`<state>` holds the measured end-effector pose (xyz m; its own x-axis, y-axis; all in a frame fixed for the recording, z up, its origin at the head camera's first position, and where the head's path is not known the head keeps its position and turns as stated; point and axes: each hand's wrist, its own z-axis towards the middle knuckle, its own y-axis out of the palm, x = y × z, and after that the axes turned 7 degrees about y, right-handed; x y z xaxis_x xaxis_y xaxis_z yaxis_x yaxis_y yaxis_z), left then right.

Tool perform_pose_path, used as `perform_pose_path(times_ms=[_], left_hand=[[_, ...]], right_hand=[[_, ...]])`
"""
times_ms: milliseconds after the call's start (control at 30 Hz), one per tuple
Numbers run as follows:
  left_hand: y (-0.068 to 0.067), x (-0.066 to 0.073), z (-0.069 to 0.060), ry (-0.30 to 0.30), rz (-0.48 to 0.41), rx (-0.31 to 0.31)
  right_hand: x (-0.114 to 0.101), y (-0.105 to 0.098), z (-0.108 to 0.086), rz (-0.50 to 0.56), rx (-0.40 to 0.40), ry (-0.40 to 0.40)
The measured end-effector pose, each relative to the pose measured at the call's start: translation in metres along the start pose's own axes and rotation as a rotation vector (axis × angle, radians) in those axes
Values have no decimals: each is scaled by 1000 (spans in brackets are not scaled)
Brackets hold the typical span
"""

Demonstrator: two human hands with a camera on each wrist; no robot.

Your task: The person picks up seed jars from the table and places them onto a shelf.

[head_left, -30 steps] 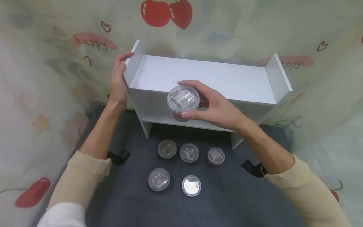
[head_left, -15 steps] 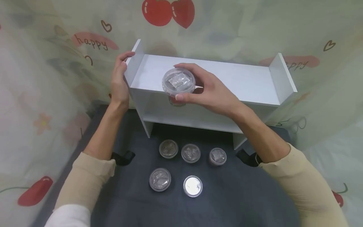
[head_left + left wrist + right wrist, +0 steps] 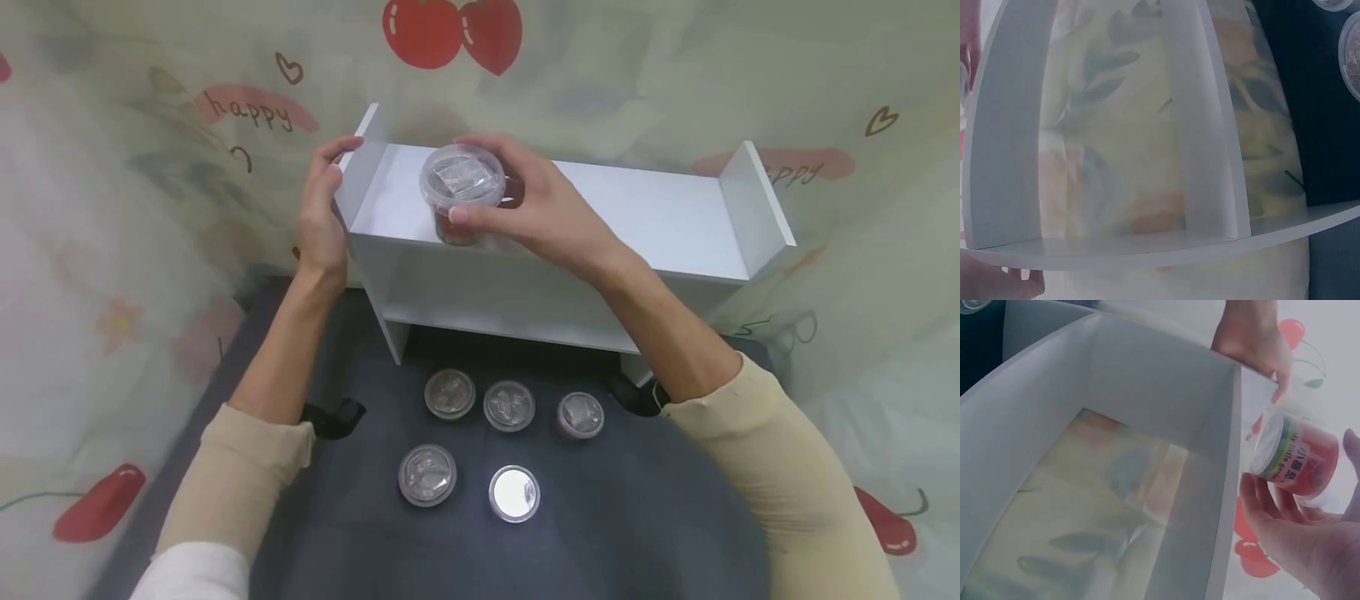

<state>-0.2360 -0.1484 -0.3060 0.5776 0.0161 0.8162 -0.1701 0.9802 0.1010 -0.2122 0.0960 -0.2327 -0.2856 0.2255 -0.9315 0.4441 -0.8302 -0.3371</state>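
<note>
My right hand (image 3: 551, 208) grips a clear lidded jar (image 3: 462, 177) by its sides, over the left part of the white shelf's top board (image 3: 622, 208). In the right wrist view the jar (image 3: 1307, 459) shows a red and green label, with the fingers of my right hand (image 3: 1310, 544) around it. Whether its base touches the board is unclear. My left hand (image 3: 324, 217) holds the shelf's left side panel (image 3: 363, 167), fingertips over its upper edge. The left wrist view shows part of my left hand (image 3: 997, 278) at the panel.
Several lidded jars stand on the dark cloth (image 3: 585, 533) before the shelf: three in a row, the rightmost (image 3: 581, 415) among them, and two nearer, one silver-topped (image 3: 513, 493). Patterned curtain (image 3: 600, 75) hangs behind and at both sides. Black straps lie near both forearms.
My right hand has carried the jar up and slightly left, from in front of the shelf to over its top board. My left hand has stayed on the side panel.
</note>
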Motion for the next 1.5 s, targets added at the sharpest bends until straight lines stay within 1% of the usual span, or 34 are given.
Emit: perform_pose_path(times_ms=[100, 233, 333, 433, 533, 733, 800, 967, 1100, 1200, 1333, 1400, 1500], left_hand=[[5, -1, 0, 4, -2, -11], [8, 0, 0, -17, -13, -21], [5, 1, 0, -38, -9, -14], [2, 2, 0, -50, 0, -7], [0, 1, 0, -53, -17, -7], [0, 0, -1, -52, -71, 2], [-1, 1, -1, -54, -82, 3], [1, 2, 0, -46, -57, 0], [3, 1, 1, -40, -47, -11], [3, 1, 1, -45, -59, -9], [1, 1, 1, -45, -74, -5], [0, 2, 1, -48, -69, -2], [-2, 6, 1, -74, -43, 6]], right_hand=[[0, -2, 4, -18, 29, 3], [1, 1, 10, -51, 69, 19], [1, 8, 19, -58, 84, 38], [0, 13, 27, -86, 99, 49], [-3, 17, 34, -111, 108, 66], [-3, 27, 44, -113, 112, 49], [-2, 29, 46, -114, 121, 48], [1, 30, 50, -119, 153, 93], [4, 30, 52, -93, 170, 123], [6, 31, 55, -87, 168, 126], [9, 34, 58, -127, 174, 120], [10, 35, 59, -137, 181, 118], [12, 38, 60, -134, 193, 107]])
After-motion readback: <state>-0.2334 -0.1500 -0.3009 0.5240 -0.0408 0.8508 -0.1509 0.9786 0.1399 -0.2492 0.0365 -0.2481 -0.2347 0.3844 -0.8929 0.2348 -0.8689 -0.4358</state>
